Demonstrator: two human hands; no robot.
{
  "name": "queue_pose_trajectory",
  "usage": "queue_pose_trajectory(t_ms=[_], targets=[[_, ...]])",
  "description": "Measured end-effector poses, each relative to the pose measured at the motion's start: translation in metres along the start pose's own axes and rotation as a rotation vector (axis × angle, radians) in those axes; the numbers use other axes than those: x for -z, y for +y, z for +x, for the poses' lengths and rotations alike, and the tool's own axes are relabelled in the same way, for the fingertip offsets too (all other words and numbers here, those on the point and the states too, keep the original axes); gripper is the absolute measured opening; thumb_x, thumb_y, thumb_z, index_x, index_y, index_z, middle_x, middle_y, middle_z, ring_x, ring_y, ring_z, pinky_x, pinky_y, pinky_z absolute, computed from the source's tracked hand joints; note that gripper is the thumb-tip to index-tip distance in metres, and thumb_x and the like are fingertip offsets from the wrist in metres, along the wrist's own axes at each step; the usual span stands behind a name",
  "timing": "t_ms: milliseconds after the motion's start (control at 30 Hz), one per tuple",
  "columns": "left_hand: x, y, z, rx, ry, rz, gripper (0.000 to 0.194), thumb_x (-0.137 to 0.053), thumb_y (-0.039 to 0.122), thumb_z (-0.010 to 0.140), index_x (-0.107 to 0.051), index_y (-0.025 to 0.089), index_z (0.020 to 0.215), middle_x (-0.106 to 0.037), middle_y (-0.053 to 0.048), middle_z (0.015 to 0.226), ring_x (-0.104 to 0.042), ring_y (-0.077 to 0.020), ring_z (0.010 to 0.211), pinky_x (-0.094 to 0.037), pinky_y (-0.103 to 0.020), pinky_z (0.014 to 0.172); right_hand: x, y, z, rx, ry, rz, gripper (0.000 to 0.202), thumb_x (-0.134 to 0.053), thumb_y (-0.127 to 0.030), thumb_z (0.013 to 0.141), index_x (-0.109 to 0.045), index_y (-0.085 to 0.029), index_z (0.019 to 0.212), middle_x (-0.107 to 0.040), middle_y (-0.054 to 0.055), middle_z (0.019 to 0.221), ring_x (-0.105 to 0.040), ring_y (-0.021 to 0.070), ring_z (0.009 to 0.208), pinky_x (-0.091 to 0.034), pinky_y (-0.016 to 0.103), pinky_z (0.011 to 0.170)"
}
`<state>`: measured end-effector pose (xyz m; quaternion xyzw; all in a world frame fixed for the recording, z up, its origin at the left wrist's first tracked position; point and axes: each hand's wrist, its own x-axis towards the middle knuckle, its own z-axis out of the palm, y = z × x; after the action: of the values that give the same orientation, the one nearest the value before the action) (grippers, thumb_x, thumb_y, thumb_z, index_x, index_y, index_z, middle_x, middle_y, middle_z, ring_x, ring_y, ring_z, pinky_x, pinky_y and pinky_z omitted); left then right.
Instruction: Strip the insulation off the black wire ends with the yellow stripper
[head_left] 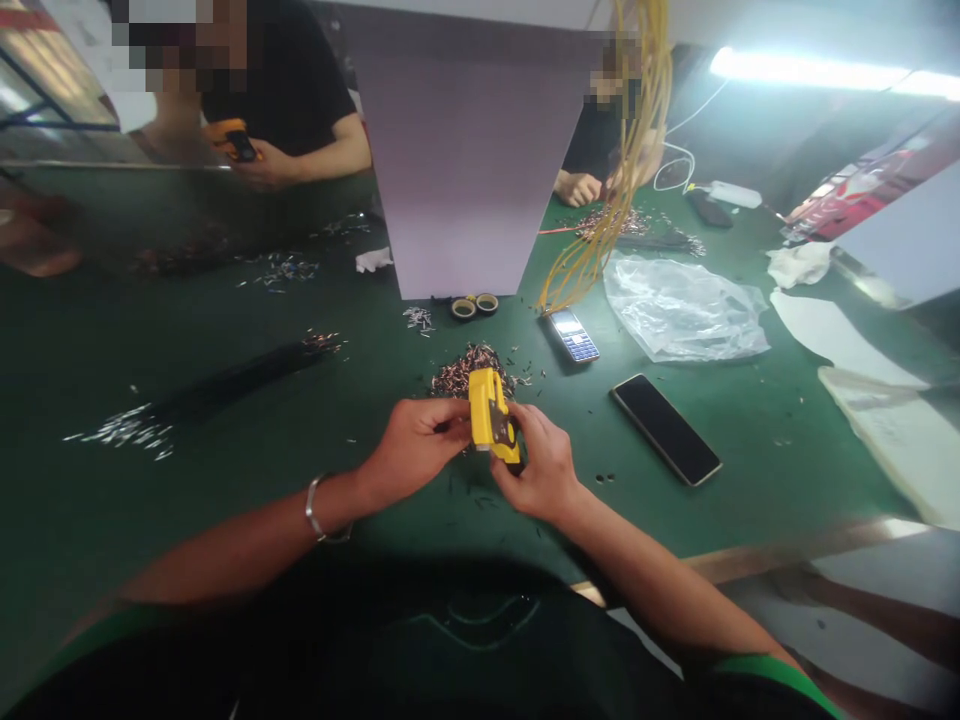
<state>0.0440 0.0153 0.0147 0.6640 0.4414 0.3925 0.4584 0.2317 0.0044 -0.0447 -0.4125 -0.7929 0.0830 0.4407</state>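
Observation:
My right hand (546,462) is wrapped round a yellow wire stripper (484,410) with dark metal parts, held above the table in front of me. My left hand (420,445) is closed at the stripper's left side, fingertips pinched close to its head. Whatever lies between those fingertips is too small or hidden to make out. Just behind the tool is a heap of copper-coloured wire scraps (461,375), with dark bits of insulation scattered about. To the left lies a bundle of black wires (225,385), with bare silvery ends fanned out toward me.
Beyond the scraps, two tape rolls (475,306) sit against a pale upright panel (465,170). A keypad phone (572,335), a dark smartphone (666,430) and a clear plastic bag (682,310) lie on the right. Yellow cables (637,150) hang down. Co-workers sit across the green table (285,540).

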Motion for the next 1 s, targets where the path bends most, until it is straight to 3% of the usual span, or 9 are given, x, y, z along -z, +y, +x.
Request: queue_pose_trajectory(t_ms=[100,233,400,667,800,1000], targets=[[-0.001,0.001,0.001,0.008,0.025,0.028,0.014,-0.063,0.022,0.083,-0.077,0.019,0.084,-0.077,0.000,0.077,-0.066,-0.0111,0.066,-0.052,-0.021,0.060,0.003,0.000,0.000,-0.085,-0.072,0.132,0.041,-0.057,-0.021,0.076,-0.053,-0.019,0.117,-0.069,0.012,0.099,-0.068,0.0282,0.087,-0.058,0.042,0.076],[-0.003,0.003,0.001,-0.008,0.111,0.090,0.015,-0.061,0.017,0.081,-0.075,0.018,0.079,-0.076,0.000,0.071,-0.065,-0.0099,0.062,-0.051,-0.019,0.056,0.007,-0.002,0.004,-0.297,-0.230,0.482,0.014,-0.058,-0.024,0.081,-0.060,-0.020,0.095,-0.068,0.006,0.082,-0.065,0.0213,0.072,-0.055,0.035,0.069],[-0.006,0.006,0.000,-0.084,0.229,0.165,0.018,-0.058,0.013,0.081,-0.072,0.017,0.070,-0.071,0.001,0.060,-0.060,-0.0078,0.052,-0.046,-0.018,0.049,0.006,-0.005,0.005,-0.421,-0.263,0.714,0.019,-0.061,-0.027,0.081,-0.062,-0.019,0.097,-0.068,0.006,0.085,-0.063,0.0214,0.075,-0.054,0.036,0.073],[-0.012,-0.005,-0.003,-0.310,0.299,0.422,0.020,-0.053,0.009,0.078,-0.069,0.016,0.068,-0.066,0.001,0.056,-0.055,-0.0077,0.050,-0.040,-0.021,0.050,0.003,-0.008,0.004,-0.439,-0.229,0.657,0.013,-0.063,-0.026,0.077,-0.065,-0.020,0.089,-0.070,0.004,0.083,-0.065,0.0210,0.075,-0.054,0.033,0.071],[-0.014,-0.008,-0.004,-0.329,0.299,0.470,0.020,-0.053,0.010,0.079,-0.067,0.017,0.066,-0.065,0.002,0.055,-0.054,-0.0078,0.049,-0.039,-0.021,0.050,0.004,-0.010,0.006,-0.431,-0.226,0.618,0.013,-0.064,-0.028,0.077,-0.064,-0.020,0.086,-0.070,0.003,0.081,-0.064,0.0200,0.071,-0.053,0.032,0.066],[-0.014,-0.008,-0.005,-0.351,0.286,0.461,0.020,-0.053,0.009,0.079,-0.066,0.016,0.066,-0.064,0.002,0.055,-0.053,-0.0081,0.049,-0.038,-0.022,0.051,0.003,-0.009,0.004,-0.349,-0.186,0.516,0.010,-0.061,-0.020,0.078,-0.062,-0.021,0.088,-0.067,0.000,0.077,-0.059,0.0161,0.064,-0.050,0.028,0.060]])
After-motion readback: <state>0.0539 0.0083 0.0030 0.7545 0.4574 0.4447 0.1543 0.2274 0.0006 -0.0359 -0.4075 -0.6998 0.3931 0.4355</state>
